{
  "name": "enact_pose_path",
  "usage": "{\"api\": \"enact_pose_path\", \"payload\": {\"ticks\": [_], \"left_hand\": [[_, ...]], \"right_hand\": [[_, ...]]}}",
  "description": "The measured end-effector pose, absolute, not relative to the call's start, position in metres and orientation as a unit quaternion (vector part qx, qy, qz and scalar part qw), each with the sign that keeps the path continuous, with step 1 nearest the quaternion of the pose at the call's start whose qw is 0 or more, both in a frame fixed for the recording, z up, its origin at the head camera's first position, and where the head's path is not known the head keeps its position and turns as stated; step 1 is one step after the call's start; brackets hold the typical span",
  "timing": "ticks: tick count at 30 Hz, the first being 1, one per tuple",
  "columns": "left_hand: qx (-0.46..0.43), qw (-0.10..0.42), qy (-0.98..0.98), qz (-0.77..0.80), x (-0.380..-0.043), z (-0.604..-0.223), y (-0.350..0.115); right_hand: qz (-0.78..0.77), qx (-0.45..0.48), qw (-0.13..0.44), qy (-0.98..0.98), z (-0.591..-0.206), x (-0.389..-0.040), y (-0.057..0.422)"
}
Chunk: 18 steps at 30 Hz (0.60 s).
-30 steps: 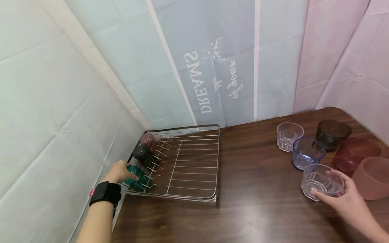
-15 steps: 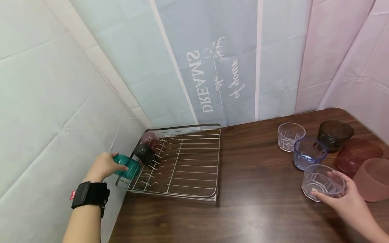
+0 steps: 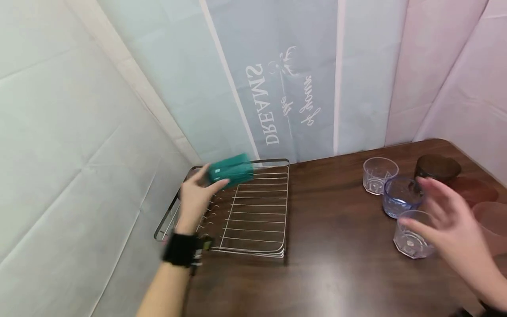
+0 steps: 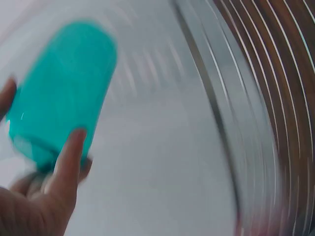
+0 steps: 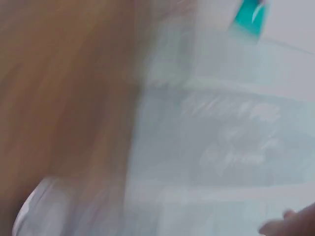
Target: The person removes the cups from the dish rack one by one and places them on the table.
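Observation:
My left hand [image 3: 194,198] grips a teal plastic cup [image 3: 231,171] by one end and holds it on its side above the wire dish rack [image 3: 253,229]. In the left wrist view the teal cup [image 4: 66,88] is blurred, with thumb and fingers on either side of its lower end. My right hand [image 3: 455,224] is raised with spread fingers, holding nothing. Close beside and below it stands a clear faceted cup [image 3: 409,240], upright on the wooden table. A blue-tinted cup [image 3: 396,207] stands just behind that one.
Another clear cup [image 3: 374,176] is at the back, near a dark brown cup [image 3: 435,169]. A red cup [image 3: 477,191] and a pink cup [image 3: 493,224] stand at the right. Fabric walls [image 3: 119,132] border the table at the left and back.
My left hand has lifted the teal cup out of the rack's left side and carried it rightward over the rack. My right hand has let go of the clear cup and risen.

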<state>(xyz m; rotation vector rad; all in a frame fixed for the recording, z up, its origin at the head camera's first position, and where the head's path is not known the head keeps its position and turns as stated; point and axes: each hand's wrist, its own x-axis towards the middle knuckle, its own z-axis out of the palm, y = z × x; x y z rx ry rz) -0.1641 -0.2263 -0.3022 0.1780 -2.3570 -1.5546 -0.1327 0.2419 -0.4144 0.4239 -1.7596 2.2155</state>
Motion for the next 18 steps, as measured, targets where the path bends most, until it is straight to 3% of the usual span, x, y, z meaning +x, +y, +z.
{"api": "enact_pose_path", "payload": {"ticks": [4, 7, 9, 13, 18], "left_hand": [[-0.012, 0.124, -0.611, -0.782, -0.186, -0.331, -0.139], [-0.044, 0.093, -0.502, -0.859, -0.188, -0.353, -0.086], [-0.049, 0.081, -0.459, -0.884, -0.183, -0.364, -0.06], [-0.063, 0.064, -0.413, -0.906, -0.175, -0.378, -0.037], [-0.063, 0.026, -0.485, -0.872, -0.187, -0.375, -0.071]], "right_hand": [[0.834, 0.185, -0.059, -0.517, -0.386, -0.174, 0.182], [0.851, 0.19, -0.159, -0.463, -0.375, -0.197, 0.139], [0.859, 0.189, -0.179, -0.441, -0.368, -0.204, 0.12], [0.851, 0.181, -0.155, -0.468, -0.357, -0.205, 0.108], [0.812, 0.185, -0.101, -0.544, -0.352, -0.21, 0.107]]}}
